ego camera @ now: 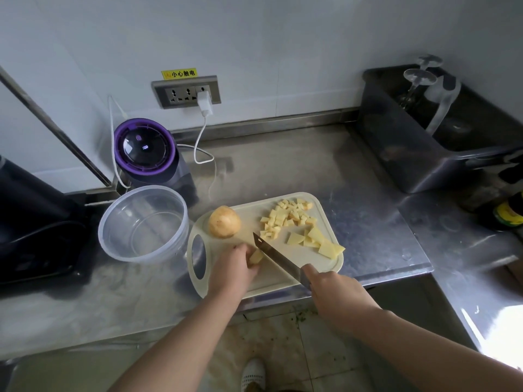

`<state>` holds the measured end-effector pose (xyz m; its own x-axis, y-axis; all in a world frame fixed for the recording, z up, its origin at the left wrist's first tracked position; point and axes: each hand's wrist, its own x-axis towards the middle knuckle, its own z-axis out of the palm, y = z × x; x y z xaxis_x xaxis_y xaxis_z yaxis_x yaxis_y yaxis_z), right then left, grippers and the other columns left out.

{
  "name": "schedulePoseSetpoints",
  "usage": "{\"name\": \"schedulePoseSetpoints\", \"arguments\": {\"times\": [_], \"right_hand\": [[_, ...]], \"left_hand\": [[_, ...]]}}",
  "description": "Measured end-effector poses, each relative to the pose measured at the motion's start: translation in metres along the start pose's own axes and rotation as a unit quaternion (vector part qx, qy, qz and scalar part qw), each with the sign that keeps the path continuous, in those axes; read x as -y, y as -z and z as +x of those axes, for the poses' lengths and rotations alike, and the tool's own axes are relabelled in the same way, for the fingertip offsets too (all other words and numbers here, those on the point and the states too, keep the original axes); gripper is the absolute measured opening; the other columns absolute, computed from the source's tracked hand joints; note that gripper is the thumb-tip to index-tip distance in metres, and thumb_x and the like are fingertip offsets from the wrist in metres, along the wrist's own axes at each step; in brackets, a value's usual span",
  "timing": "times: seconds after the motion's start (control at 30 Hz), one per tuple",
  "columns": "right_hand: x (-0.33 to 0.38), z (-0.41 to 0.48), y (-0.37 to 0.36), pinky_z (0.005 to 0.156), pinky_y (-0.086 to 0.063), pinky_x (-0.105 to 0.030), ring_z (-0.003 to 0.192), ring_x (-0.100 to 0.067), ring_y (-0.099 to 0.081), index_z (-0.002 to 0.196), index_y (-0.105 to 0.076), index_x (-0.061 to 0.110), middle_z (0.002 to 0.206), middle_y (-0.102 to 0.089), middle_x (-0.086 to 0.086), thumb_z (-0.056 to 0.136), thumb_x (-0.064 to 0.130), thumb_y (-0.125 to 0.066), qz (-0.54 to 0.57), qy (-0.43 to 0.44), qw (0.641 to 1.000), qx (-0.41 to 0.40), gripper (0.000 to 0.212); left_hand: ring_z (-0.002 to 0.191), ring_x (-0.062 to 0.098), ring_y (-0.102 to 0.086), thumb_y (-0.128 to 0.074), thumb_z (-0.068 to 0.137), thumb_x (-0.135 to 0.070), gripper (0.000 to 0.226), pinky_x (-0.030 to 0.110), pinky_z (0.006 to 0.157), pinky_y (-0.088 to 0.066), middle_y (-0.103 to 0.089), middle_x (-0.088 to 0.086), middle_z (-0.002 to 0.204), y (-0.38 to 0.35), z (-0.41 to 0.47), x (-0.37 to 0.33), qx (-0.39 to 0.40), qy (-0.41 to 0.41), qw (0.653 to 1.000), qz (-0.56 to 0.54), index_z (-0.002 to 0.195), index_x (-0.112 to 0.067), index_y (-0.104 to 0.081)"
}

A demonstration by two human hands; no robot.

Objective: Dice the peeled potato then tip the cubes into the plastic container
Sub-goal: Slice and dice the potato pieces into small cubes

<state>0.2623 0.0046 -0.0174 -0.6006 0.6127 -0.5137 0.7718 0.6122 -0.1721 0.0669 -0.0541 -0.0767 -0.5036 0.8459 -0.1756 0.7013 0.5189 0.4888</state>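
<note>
On a pale cutting board [283,275], my left hand [235,264] curls over a small stack of potato slices [256,256] and holds it down. My right hand [331,290] grips the handle of a knife [276,257]; the blade lies beside that stack, its tip pointing away from me. A pile of small potato cubes [285,216] sits at the board's far right, with several flat slices [317,241] nearer the right edge. A round potato piece [224,221] rests at the board's far left. The clear plastic container [113,219], left of the board, holds nothing.
A purple-topped appliance [144,148] stands behind the container, its white cable plugged into a wall socket [203,101]. A dark tub [424,137] with glasses is at the back right, bottles [509,213] beyond it. A black appliance [31,216] sits at the left. The steel counter's edge runs just under the board.
</note>
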Motion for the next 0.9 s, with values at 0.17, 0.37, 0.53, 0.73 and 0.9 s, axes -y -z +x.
{"name": "schedulePoseSetpoints", "arguments": {"times": [0.17, 0.37, 0.53, 0.73, 0.9], "right_hand": [[0.002, 0.001, 0.000, 0.061, -0.052, -0.027, 0.071, -0.014, -0.060, 0.127, -0.033, 0.024, 0.089, -0.059, -0.001, 0.097, 0.007, -0.045, 0.002, 0.008, 1.000, 0.001, 0.036], [0.002, -0.001, 0.001, 0.065, -0.053, -0.029, 0.076, -0.016, -0.062, 0.127, -0.033, 0.025, 0.090, -0.059, -0.002, 0.097, 0.005, -0.042, 0.007, 0.012, 1.000, 0.002, 0.037], [0.004, -0.004, 0.002, 0.067, -0.055, -0.029, 0.077, -0.017, -0.063, 0.132, -0.032, 0.025, 0.092, -0.061, -0.002, 0.098, 0.004, -0.041, 0.009, 0.019, 1.000, 0.003, 0.042], [0.008, -0.009, 0.005, 0.069, -0.055, -0.032, 0.080, -0.019, -0.063, 0.136, -0.031, 0.024, 0.095, -0.061, -0.004, 0.095, 0.001, -0.040, 0.006, 0.023, 1.000, 0.009, 0.047], [0.008, -0.009, 0.015, 0.071, -0.058, -0.034, 0.078, -0.019, -0.064, 0.128, -0.034, 0.023, 0.092, -0.061, -0.004, 0.095, 0.001, -0.043, 0.018, 0.014, 1.000, 0.003, 0.041]], "left_hand": [[0.083, 0.013, -0.062, -0.070, 0.084, -0.030, 0.025, 0.033, 0.078, -0.054, -0.066, -0.006, 0.089, -0.003, -0.001, -0.001, 0.000, 0.023, 1.000, -0.015, 0.107, -0.020, -0.066], [0.086, 0.015, -0.063, -0.073, 0.082, -0.025, 0.027, 0.032, 0.078, -0.053, -0.068, -0.004, 0.090, -0.002, 0.000, -0.001, 0.013, 0.063, 0.996, -0.064, 0.106, -0.018, -0.065], [0.086, 0.016, -0.064, -0.073, 0.081, -0.023, 0.024, 0.033, 0.079, -0.053, -0.069, -0.003, 0.090, -0.001, -0.002, -0.002, 0.007, 0.081, 0.993, -0.079, 0.103, -0.017, -0.066], [0.082, 0.016, -0.064, -0.071, 0.082, -0.025, 0.010, 0.033, 0.075, -0.054, -0.068, -0.004, 0.084, -0.002, -0.008, -0.006, -0.016, 0.087, 0.992, -0.093, 0.085, -0.023, -0.062], [0.076, 0.013, -0.063, -0.070, 0.084, -0.031, 0.012, 0.034, 0.071, -0.056, -0.067, -0.007, 0.078, -0.004, -0.011, -0.006, -0.035, 0.078, 0.993, -0.085, 0.078, -0.026, -0.061]]}}
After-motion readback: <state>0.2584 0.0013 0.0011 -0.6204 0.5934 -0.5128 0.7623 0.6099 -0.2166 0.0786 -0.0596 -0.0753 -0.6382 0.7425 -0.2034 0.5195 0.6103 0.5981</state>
